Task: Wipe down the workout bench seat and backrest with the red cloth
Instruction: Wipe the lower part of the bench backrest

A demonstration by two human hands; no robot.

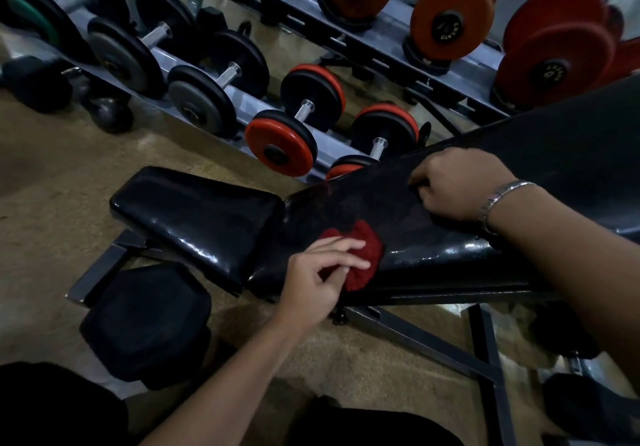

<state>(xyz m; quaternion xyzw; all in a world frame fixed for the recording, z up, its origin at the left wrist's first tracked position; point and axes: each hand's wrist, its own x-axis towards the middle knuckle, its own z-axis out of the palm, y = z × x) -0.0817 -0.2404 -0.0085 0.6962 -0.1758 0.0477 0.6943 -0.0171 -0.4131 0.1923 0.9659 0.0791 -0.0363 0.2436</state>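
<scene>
The black padded bench lies across the middle of the view, its seat (pixel 194 217) at the left and its inclined backrest (pixel 519 154) rising to the right. A bunched red cloth (pixel 363 255) rests on the lower end of the backrest, near its front edge. My left hand (pixel 318 279) presses on the cloth with fingers spread over it. My right hand (pixel 457 185), a metal bracelet on its wrist, rests in a loose fist on the backrest farther up, apart from the cloth.
A dumbbell rack (pixel 214 99) with several black, grey and orange dumbbells runs behind the bench. A black leg pad (pixel 145 324) sits below the seat at the front left. The bench's metal frame (pixel 433 341) crosses the carpeted floor (pixel 52 185). My dark trouser knees fill the bottom edge.
</scene>
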